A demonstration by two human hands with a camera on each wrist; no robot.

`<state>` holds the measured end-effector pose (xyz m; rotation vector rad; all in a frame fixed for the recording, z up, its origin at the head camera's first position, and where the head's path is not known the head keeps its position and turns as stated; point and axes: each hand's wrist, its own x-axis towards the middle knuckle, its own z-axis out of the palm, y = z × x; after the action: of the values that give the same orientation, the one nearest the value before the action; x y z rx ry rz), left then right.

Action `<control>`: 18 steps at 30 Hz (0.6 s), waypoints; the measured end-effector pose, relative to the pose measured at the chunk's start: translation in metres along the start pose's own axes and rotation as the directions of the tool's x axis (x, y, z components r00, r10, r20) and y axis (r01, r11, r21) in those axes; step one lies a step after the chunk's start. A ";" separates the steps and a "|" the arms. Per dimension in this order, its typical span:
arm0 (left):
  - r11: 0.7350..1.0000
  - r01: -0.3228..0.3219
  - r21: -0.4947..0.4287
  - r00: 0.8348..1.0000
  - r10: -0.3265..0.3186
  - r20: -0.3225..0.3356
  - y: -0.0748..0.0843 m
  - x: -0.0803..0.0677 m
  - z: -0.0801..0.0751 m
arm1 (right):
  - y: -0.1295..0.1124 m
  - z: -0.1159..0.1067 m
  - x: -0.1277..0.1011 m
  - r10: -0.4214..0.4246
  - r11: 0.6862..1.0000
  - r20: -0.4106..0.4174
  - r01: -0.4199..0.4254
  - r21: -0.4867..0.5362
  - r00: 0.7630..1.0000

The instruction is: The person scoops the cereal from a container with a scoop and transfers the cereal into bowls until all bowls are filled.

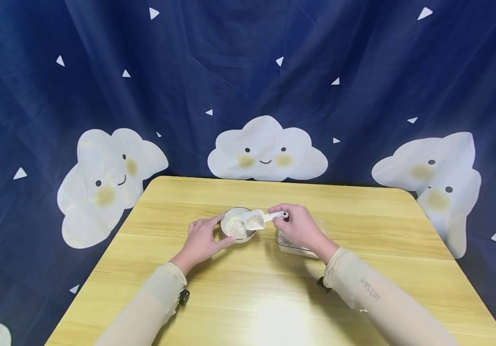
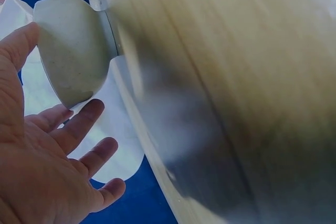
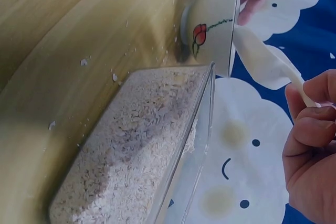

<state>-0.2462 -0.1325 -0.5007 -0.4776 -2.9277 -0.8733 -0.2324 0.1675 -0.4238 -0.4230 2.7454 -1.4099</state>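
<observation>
The right hand (image 1: pixel 300 226) pinches the handle of a white plastic scoop (image 1: pixel 260 220), fingers (image 3: pixel 310 129) clamped on its end, and the scoop's bowl, heaped with pale flaky grain, sits over the rim of a small ceramic bowl (image 1: pixel 237 226). The bowl stands on the wooden tabletop (image 1: pixel 248 288) and already holds a mound of the same grain. The left hand (image 1: pixel 202 240) steadies it, thumb and fingers (image 2: pixel 79 129) spread loosely around its wall and lightly touching it rather than gripping hard. Just beside the bowl, under the right hand, stands a clear rectangular container (image 3: pixel 142 145) with more grain in it; a few stray flakes (image 3: pixel 84 62) lie on the tabletop around it.

To do this pour well, I would judge that the scoop should tip slowly toward the bowl's centre, its lip kept low and inside the rim, since the mound is near the top and flakes scatter easily. The left hand should keep the bowl from sliding or tilting. Rolling the wrist, not jerking it, lets the grain slide off in one stream. The pinch should stay firm, as the handle is thin.
</observation>
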 end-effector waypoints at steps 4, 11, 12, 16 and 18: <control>1.000 -0.005 -0.001 1.000 0.005 0.001 0.000 0.000 0.000 | 0.000 0.000 0.001 -0.017 0.999 -0.013 0.017 -0.029 1.000; 1.000 -0.005 -0.001 1.000 0.005 0.007 0.000 0.000 0.000 | 0.001 0.002 0.002 -0.085 0.990 -0.058 0.077 -0.118 0.995; 1.000 -0.004 -0.001 1.000 0.004 0.008 0.000 0.000 0.000 | 0.001 0.003 0.003 -0.098 0.986 -0.066 0.088 -0.141 0.993; 1.000 -0.003 -0.001 1.000 0.003 0.010 -0.001 0.001 0.000 | 0.001 0.006 0.004 -0.151 0.964 -0.095 0.126 -0.233 0.984; 1.000 -0.002 -0.004 1.000 0.002 0.010 -0.001 0.001 0.000 | 0.001 0.007 0.004 -0.179 0.952 -0.102 0.146 -0.268 0.979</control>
<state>-0.2469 -0.1327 -0.5010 -0.4873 -2.9347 -0.8786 -0.2348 0.1611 -0.4282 -0.6028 3.0765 -1.1411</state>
